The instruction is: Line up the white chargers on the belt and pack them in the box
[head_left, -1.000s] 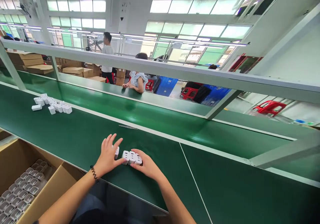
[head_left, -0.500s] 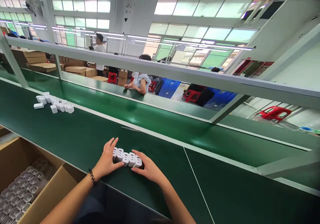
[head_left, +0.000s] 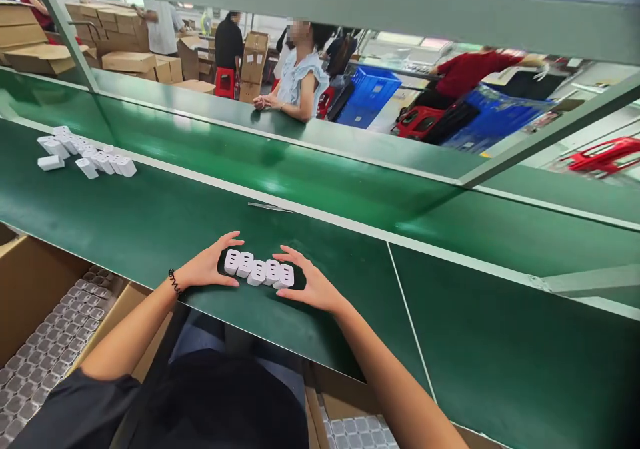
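A short row of several white charger blocks point(head_left: 259, 273) with dark port slots on top stands upright on the green work surface point(head_left: 190, 219). Its middle block sits slightly nearer to me than its neighbours. My left hand point(head_left: 209, 265) curves around the left end of the row, fingers and thumb spread apart. At the right end my right hand point(head_left: 316, 282) does likewise, its thumb and fingertips close by the last block. Whether any fingertip touches a block I cannot tell. A loose cluster of similar white charger blocks point(head_left: 103, 159) lies farther left, some tipped over.
Cardboard boxes point(head_left: 117, 305) with rows of clear plastic cases stand below the surface's near edge. A thin strip point(head_left: 270, 207) lies by the white rail point(head_left: 345, 225). Across the belt sits a person point(head_left: 300, 79) with hands on the far surface. A slanted post point(head_left: 550, 132) rises at right.
The view has tipped downward, showing more of my body and the boxes. Both hands have loosened from the row's ends, with wider gaps between fingers and blocks. The row itself stays put.
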Tool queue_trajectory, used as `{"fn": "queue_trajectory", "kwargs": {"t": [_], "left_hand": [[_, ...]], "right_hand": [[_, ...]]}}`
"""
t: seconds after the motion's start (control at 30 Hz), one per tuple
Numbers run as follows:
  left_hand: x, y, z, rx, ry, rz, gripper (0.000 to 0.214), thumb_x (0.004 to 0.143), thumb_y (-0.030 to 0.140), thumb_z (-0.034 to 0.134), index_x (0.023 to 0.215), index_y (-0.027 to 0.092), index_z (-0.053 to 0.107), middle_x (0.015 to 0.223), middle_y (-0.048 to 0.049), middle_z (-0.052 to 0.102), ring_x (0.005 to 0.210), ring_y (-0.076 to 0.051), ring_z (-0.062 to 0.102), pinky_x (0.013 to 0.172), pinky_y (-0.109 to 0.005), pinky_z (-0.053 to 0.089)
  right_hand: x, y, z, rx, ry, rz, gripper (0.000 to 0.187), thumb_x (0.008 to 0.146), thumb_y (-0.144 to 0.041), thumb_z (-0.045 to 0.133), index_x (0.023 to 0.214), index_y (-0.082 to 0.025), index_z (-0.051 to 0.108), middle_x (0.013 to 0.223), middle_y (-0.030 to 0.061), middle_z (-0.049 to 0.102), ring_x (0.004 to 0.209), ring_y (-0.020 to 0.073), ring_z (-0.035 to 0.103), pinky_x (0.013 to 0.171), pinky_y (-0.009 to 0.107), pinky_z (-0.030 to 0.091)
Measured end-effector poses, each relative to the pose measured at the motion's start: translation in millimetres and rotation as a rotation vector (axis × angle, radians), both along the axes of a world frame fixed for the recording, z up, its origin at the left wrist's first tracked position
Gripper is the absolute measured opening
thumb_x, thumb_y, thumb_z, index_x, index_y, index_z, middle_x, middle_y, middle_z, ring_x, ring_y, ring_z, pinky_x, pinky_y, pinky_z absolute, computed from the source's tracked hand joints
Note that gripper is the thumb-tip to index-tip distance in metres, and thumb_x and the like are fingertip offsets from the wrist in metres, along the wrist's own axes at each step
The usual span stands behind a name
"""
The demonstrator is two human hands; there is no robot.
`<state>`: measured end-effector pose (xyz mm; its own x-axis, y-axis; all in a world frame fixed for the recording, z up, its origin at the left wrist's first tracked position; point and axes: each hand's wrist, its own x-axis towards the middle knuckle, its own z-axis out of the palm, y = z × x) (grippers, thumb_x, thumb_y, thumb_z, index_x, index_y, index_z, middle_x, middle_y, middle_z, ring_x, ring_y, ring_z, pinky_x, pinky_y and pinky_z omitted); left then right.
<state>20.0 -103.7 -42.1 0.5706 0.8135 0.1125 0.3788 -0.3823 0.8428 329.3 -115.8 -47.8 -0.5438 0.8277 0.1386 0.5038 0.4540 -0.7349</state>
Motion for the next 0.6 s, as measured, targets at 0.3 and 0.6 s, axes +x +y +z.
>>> {"fn": "queue_trajectory", "kwargs": {"t": [0.3,0.6], "left_hand": [[38.7,-7.6,-2.6,0.115,0.077,0.115,0.084,0.074,0.037,0.081,0.144,0.03,0.034,0.127,-0.0059,0.063,0.114,-0.025,0.061,0.097,-0.042,0.051],[23.6,-2.1,-2.3,-0.002,-0.1,0.085,0.103,0.073,0.038,0.083,0.153,0.031,0.018,0.145,-0.0117,0.05,0.134,-0.027,0.049,0.111,-0.047,0.043]], "right_hand": [[-29.2,-12.5,-15.1,0.111,0.122,-0.152,0.077,0.077,-0.04,0.078,0.143,-0.03,0.04,0.118,0.0067,0.068,0.107,0.0251,0.067,0.096,0.043,0.054],[-8.8,-7.6,-12.4,0.062,0.18,-0.073,0.089,0.077,-0.036,0.079,0.15,-0.032,0.029,0.13,0.008,0.063,0.118,0.0252,0.063,0.104,0.045,0.05]]}}
